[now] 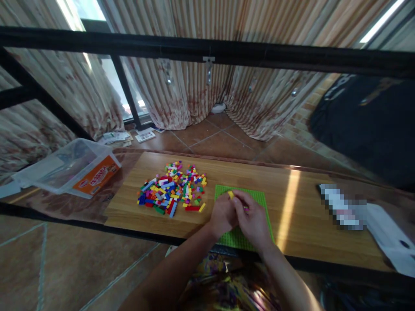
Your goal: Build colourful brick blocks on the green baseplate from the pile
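Above the green studded baseplate (240,239) my two hands meet, fingers closed around small toy bricks. A yellow brick (231,195) pokes out at the top between my left hand (223,212) and the thumb of my right hand (254,216). Some small colored bits show between the fingers of the right hand, too small to name. The palms and most fingertips are hidden. To the left of the hands lies a loose pile of multicolored toy bricks (162,190), with a red brick (192,208) at its near right edge.
A clear plastic box (69,172) with an orange label stands at the table's left end. On the right are a pixelated object (340,207) and a white item (391,242). A dark bar (207,49) crosses beyond the wooden tabletop (301,224), before striped curtains.
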Demonstrator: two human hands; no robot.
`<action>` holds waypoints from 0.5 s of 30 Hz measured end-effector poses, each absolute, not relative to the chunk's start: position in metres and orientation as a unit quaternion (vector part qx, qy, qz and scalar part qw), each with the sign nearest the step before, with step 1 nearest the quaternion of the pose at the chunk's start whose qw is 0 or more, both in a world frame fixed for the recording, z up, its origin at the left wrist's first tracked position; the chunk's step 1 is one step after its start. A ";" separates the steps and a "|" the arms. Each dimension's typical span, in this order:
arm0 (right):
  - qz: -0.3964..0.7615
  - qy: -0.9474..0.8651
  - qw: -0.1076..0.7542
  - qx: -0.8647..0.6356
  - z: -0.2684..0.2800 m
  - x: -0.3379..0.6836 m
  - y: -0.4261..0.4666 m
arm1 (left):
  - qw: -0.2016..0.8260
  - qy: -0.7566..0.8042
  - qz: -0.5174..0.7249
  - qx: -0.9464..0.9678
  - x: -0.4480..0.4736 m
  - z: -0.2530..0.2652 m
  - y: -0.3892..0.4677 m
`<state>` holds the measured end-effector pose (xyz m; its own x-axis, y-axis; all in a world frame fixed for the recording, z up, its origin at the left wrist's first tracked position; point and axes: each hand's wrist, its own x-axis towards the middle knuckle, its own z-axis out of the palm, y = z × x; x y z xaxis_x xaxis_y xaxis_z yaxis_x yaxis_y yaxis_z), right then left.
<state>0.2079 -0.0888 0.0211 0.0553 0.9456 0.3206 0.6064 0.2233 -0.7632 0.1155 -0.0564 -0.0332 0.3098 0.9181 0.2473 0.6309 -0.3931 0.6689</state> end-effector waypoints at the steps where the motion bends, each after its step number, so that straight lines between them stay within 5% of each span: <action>1: 0.196 -0.626 0.430 -0.621 0.018 0.222 -0.092 | 0.234 0.493 0.311 0.778 0.114 -0.032 -0.057; 6: 0.158 -0.535 0.382 -0.736 -0.002 0.271 -0.104 | 0.236 0.486 0.314 0.781 0.110 -0.026 -0.058; 15: 0.062 -0.606 0.303 -0.733 -0.007 0.269 -0.105 | 0.246 0.481 0.314 0.780 0.110 -0.023 -0.058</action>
